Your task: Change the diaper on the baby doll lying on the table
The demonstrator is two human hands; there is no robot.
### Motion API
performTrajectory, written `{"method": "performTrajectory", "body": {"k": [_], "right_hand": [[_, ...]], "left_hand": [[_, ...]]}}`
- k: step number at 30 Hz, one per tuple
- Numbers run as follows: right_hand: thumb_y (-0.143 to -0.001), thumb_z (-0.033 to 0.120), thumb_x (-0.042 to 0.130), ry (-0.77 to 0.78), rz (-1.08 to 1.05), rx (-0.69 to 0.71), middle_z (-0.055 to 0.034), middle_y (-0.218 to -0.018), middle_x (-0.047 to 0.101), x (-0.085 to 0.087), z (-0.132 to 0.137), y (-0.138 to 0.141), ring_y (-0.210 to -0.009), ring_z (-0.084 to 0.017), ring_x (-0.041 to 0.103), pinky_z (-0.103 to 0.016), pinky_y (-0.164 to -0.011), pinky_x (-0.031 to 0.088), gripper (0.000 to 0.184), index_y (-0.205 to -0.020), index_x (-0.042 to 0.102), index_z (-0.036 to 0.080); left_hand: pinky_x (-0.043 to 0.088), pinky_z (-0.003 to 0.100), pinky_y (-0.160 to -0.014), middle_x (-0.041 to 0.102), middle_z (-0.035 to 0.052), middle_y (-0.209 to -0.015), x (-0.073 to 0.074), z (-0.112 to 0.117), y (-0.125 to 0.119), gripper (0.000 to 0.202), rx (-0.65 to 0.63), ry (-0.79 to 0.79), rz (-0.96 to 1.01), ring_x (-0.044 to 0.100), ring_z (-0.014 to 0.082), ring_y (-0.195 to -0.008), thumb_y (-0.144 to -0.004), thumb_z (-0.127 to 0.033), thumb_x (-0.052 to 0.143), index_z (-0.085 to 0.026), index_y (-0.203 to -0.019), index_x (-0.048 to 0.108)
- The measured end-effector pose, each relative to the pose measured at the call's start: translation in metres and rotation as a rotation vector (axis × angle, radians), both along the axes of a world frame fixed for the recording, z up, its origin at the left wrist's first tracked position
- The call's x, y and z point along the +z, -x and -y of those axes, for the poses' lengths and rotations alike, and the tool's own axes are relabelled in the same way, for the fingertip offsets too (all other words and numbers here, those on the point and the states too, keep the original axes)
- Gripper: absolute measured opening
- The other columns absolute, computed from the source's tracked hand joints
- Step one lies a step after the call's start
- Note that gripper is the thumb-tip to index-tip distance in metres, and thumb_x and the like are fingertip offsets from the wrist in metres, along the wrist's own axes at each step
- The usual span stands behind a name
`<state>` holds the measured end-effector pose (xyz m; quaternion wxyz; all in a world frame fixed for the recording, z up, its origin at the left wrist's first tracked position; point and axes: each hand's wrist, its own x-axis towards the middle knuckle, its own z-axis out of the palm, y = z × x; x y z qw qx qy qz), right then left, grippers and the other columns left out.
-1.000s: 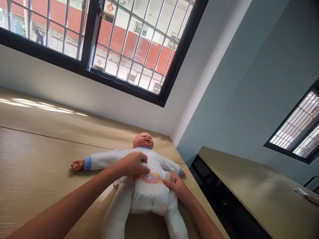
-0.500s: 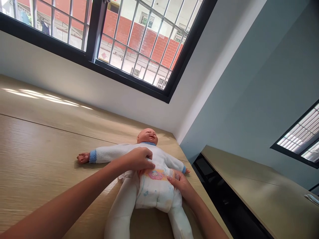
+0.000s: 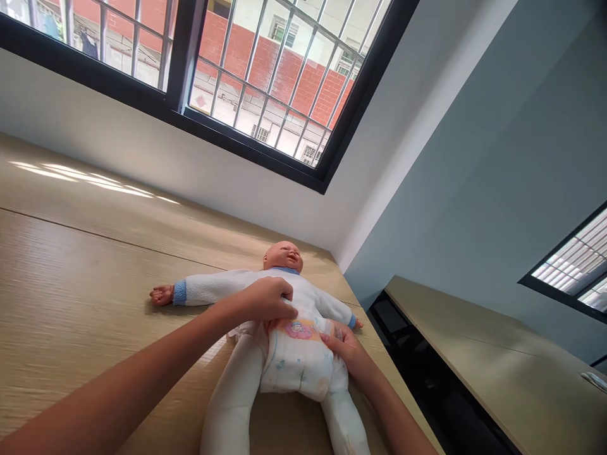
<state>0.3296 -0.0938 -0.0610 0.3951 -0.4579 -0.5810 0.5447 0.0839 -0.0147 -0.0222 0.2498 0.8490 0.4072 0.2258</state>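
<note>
A baby doll [image 3: 283, 258] lies on its back with its arms spread, in a white knit suit [image 3: 215, 284] with blue cuffs and collar, and a disposable diaper [image 3: 294, 363] is on it, its printed waistband showing. The left hand [image 3: 265, 300] sits narrow and curled on the suit at the doll's belly, fingers bunched at the hem just above the waistband. The right hand [image 3: 344, 347] pinches the far side of the diaper near the waistband between thumb and fingers (its fingertips partly tuck out of sight). Under the doll runs a wood-grain table [image 3: 95, 253]. Beyond the doll's head is a barred window [image 3: 265, 76], and off past its outstretched hand, across a dark gap, stands a second table [image 3: 450, 322].
</note>
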Motion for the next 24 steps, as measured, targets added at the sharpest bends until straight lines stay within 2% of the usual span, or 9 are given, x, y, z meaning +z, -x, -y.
{"method": "performTrajectory", "body": {"k": [13,24], "right_hand": [[-0.076,0.054,0.078,-0.001,0.013,-0.015,-0.0046,-0.082,0.069,0.0023,0.0017,0.0030,-0.071,-0.017,0.059,-0.029,-0.065,0.046,0.045,-0.095,0.068,0.015],[-0.077,0.050,0.079,0.023,-0.012,0.000,-0.0040,-0.085,0.069,-0.0011,-0.0001,-0.0014,-0.072,-0.015,0.058,-0.026,-0.066,0.044,0.040,-0.094,0.070,0.015]], "left_hand": [[0.022,0.028,-0.053,0.046,-0.0040,-0.055,-0.0012,-0.0008,-0.0009,0.031,-0.001,-0.036,-0.007,0.037,0.0125,-0.058,-0.069,-0.047,0.063,-0.019,-0.060,0.052],[0.024,0.027,-0.053,0.047,-0.0045,-0.057,0.0001,0.0012,0.0004,0.030,0.001,-0.014,-0.013,0.039,0.0124,-0.059,-0.069,-0.046,0.063,-0.019,-0.061,0.054]]}}
